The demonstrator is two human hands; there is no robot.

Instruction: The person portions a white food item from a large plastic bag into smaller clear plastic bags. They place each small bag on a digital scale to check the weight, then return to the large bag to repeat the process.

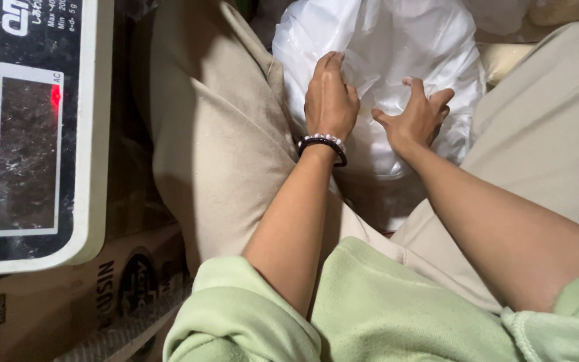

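A: Now, from the left: a scale [31, 127] with a dark panel and pale rim sits on a printed carton [68, 302]. It is well apart from both hands, so it needs no care here.

B: And the knee beside it?

A: The left knee [216, 134], in beige cloth, presses against the bag [383, 60]. That white plastic bag sits between the two knees, low in front of the person. Keeping the knees snug to its sides looks like the best way to stop it slumping.

B: What is the left hand [330, 97] doing?

A: It lies on the bag's near left part, a beaded bracelet [323, 144] on the wrist, fingers curled together and bent down into the film. I judge it is gripping a fold of plastic, though the fingertips are hidden, so I cannot tell how much it has caught.

B: The right hand [418, 115]?

A: Fingers spread, thumb out, palm toward the bag's near right part, touching or just off the film; I cannot tell which. It is pinching nothing that shows.

B: So how should the bag be handled well?

A: Thin film tears and slips. I would take a wide fold rather than a pinch, pull evenly with both hands, and keep the right knee [544, 121] close as a stop.
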